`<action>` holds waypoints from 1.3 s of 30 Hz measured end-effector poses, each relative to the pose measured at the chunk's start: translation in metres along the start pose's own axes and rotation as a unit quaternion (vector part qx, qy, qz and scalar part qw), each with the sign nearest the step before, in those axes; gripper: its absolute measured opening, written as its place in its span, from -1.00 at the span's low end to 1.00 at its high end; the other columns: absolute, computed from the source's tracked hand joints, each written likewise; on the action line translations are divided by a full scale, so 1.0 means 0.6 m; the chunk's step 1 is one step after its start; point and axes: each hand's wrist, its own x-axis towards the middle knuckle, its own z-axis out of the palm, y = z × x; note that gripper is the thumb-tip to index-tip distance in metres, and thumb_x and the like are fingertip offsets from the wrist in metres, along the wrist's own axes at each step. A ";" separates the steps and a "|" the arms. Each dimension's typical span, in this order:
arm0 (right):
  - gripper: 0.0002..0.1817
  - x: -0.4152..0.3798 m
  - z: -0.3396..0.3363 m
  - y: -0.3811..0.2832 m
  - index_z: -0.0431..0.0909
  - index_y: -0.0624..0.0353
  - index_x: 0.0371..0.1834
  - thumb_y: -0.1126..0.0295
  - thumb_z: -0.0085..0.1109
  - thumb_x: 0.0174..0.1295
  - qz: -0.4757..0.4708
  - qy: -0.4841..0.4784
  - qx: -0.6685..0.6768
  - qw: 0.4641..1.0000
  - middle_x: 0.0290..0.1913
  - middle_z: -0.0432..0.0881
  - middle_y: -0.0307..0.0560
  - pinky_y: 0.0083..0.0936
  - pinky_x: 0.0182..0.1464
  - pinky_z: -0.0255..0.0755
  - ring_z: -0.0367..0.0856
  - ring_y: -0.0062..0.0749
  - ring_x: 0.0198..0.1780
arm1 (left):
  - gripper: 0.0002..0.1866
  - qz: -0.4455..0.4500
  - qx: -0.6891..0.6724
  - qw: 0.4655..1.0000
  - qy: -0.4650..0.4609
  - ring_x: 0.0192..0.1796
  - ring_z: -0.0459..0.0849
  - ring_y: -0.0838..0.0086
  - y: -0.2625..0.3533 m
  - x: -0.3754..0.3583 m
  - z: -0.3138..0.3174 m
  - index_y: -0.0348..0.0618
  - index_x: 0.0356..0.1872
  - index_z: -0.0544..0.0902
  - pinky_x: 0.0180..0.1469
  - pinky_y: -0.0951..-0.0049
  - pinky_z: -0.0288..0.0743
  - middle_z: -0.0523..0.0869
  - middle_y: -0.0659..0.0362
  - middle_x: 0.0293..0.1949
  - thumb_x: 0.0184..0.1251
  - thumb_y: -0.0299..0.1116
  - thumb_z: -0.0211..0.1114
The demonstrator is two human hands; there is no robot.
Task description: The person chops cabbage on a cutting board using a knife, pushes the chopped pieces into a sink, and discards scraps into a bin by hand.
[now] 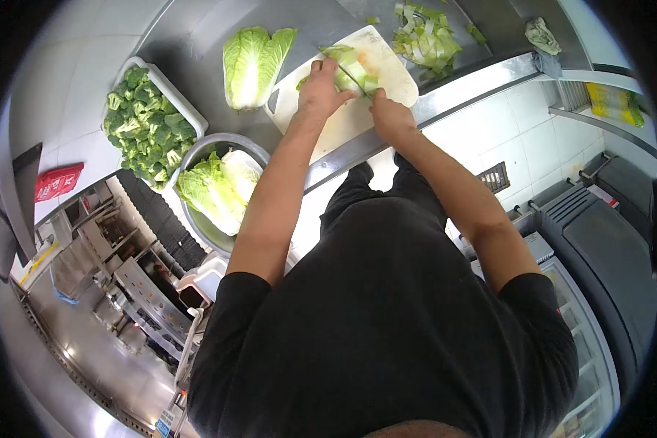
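Note:
On the white cutting board (396,82), my left hand (323,90) presses with bent fingers on pale green cabbage pieces (363,64). My right hand (391,115) is closed round the handle of a knife (354,79), whose blade lies across the cabbage beside my left fingers. The handle is mostly hidden in my fist. A halved cabbage (254,67) lies on the metal counter just left of the board. Cut cabbage leaves (428,42) are heaped beyond the board's right end.
A metal bowl (197,223) with cabbages stands left of my left forearm. Behind it is a white tub (175,95) full of broccoli. A crumpled cloth (542,36) lies at the counter's right. The counter's metal edge (482,79) runs in front of me.

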 end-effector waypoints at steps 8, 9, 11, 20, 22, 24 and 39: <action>-0.56 0.022 0.003 0.039 0.40 0.28 0.16 0.13 0.21 0.50 -0.056 0.035 0.021 0.998 -0.08 0.79 0.28 0.06 0.08 0.64 0.80 0.23 0.01 | 0.08 0.014 0.022 0.996 0.086 0.30 0.59 -0.10 0.028 -0.013 0.033 -0.11 0.40 0.34 0.36 0.06 0.57 0.47 -0.12 0.26 -0.17 -0.03 0.79; -0.55 0.022 -0.005 0.049 0.40 0.27 0.16 0.12 0.23 0.49 -0.068 0.033 0.020 0.997 -0.08 0.80 0.27 0.06 0.08 0.64 0.80 0.22 0.01 | 0.07 0.006 0.014 0.997 0.078 0.31 0.56 -0.07 0.029 -0.014 0.036 -0.13 0.42 0.34 0.39 0.05 0.52 0.45 -0.11 0.27 -0.15 -0.05 0.77; -0.54 0.021 -0.017 0.070 0.41 0.24 0.17 0.10 0.25 0.48 -0.093 0.021 0.014 0.995 -0.07 0.80 0.25 0.04 0.08 0.64 0.80 0.20 0.02 | 0.06 0.001 0.025 0.995 0.099 0.30 0.56 -0.06 0.027 -0.017 0.044 -0.12 0.42 0.34 0.38 0.06 0.53 0.45 -0.09 0.27 -0.13 -0.05 0.76; -0.57 -0.037 -0.001 0.053 0.42 0.21 0.15 0.10 0.21 0.48 -0.080 0.012 -0.029 0.996 -0.09 0.80 0.25 0.09 0.05 0.64 0.81 0.21 -0.02 | 0.01 -0.050 0.046 0.992 0.110 0.31 0.56 -0.01 0.017 -0.072 0.033 -0.11 0.43 0.36 0.39 0.06 0.52 0.48 -0.06 0.27 -0.04 -0.03 0.71; -0.58 -0.042 0.004 0.055 0.42 0.21 0.14 0.11 0.21 0.47 -0.068 0.004 -0.020 0.997 -0.09 0.80 0.25 0.10 0.05 0.63 0.80 0.23 -0.01 | 0.00 -0.056 0.040 0.991 0.113 0.33 0.56 -0.01 0.014 -0.079 0.033 -0.10 0.44 0.37 0.40 0.06 0.52 0.49 -0.06 0.30 -0.03 -0.03 0.71; -0.59 -0.043 -0.002 0.057 0.43 0.21 0.13 0.12 0.21 0.47 -0.060 -0.006 -0.022 0.998 -0.08 0.80 0.25 0.11 0.07 0.62 0.79 0.23 0.01 | 0.00 -0.055 0.025 0.992 0.113 0.37 0.54 -0.02 0.013 -0.082 0.034 -0.10 0.46 0.37 0.41 0.05 0.51 0.48 -0.08 0.35 -0.01 -0.03 0.70; -0.45 -0.026 -0.100 0.175 0.49 0.22 0.22 -0.02 0.27 0.44 0.045 0.103 0.003 0.994 -0.03 0.78 0.30 0.04 0.10 0.62 0.77 0.25 0.06 | 0.11 -0.018 0.106 0.991 0.081 0.52 0.38 -0.14 0.010 -0.045 0.055 0.08 0.69 0.22 0.51 -0.08 0.36 0.41 -0.09 0.51 0.17 0.28 0.53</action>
